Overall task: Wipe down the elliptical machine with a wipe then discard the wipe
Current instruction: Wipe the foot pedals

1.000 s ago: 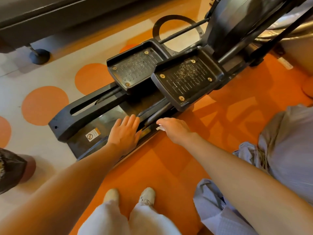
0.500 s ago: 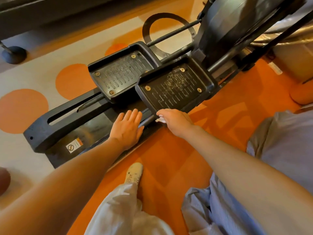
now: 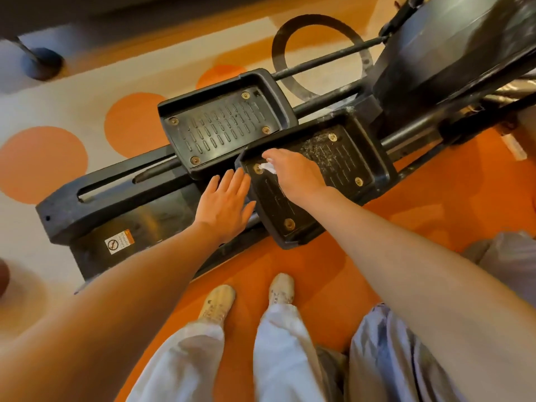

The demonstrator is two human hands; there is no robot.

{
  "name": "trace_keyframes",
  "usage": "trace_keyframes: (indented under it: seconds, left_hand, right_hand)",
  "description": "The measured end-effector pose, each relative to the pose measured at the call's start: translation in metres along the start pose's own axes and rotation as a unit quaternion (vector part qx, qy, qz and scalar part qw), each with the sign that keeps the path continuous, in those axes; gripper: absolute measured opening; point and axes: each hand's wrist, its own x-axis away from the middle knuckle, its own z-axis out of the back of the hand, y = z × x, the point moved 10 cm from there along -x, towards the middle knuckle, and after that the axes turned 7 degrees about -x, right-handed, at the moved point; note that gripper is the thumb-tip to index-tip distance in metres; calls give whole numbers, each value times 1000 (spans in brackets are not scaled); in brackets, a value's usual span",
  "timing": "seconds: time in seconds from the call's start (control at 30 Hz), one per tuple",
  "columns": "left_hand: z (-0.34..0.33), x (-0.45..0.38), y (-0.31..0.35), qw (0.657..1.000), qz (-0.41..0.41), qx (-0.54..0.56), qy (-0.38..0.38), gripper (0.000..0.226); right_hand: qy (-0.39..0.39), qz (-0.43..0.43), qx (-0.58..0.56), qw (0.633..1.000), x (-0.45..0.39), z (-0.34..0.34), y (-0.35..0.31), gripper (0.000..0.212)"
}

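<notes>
Wipe (image 3: 267, 167) pokes out beneath right hand (image 3: 293, 175) on pedal (image 3: 342, 158).

Orange-spotted carpet (image 3: 43, 161) underfoot, pale shoes (image 3: 217, 303), and a dark round foot (image 3: 43, 63) far left.

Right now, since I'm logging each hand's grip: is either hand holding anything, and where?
The right hand pinches a white wipe at its fingers, over the near pedal. The left hand holds nothing.
</notes>
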Motion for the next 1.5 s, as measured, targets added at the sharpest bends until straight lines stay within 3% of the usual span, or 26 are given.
trace_keyframes:
  seconds: [0.27,0.43,0.5,0.77,0.9,1.2,1.5]
  left_hand:
    - [-13,-8,5,995,90,37,-10,69]
    - [-28,-7,18,992,113,48,-24,67]
    - [-32,-7,19,991,118,57,-21,67]
    - [-37,-13,11,991,105,79,6,71]
    - [-42,-14,7,991,96,93,11,71]
    - [-46,-16,5,992,62,102,38,76]
    - [-45,-17,8,990,67,111,47,78]
  right_hand:
    - [-17,99,-29,995,-16,-26,9,40]
    - [-58,123,-119,984,-5,-60,21,30]
    - [-67,151,-112,980,0,-68,24,39]
    - [-144,138,-65,978,-3,-96,47,60]
    - [-133,175,-51,974,12,-104,36,68]
    - [-87,155,-7,984,-9,-107,33,59]
    - [-111,166,28,979,11,-109,46,58]
